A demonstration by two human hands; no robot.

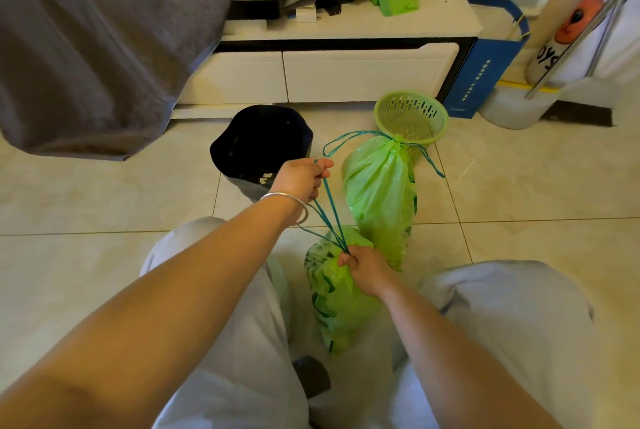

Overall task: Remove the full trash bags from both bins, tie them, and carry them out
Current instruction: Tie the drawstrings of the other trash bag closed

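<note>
- The near trash bag (332, 293) lies on the floor tiles (519, 186) between the person's knees, its gathered neck pointing up and away from them.
- The right hand (363, 267) pinches that neck, fingers curled tight around the bunched plastic where the drawstring (329, 206) comes out.
- The left hand (301, 179) grips the far end of the drawstring, fist closed on it, raised up and to the left of the neck.
- So the cord runs taut on a slant from neck to fist; I reckon cinching needs a pull along that line, away from the right hand.
- A second bag (377, 193), already drawn closed, stands just beyond, beside the black bin (256, 148) and green basket (410, 116).
</note>
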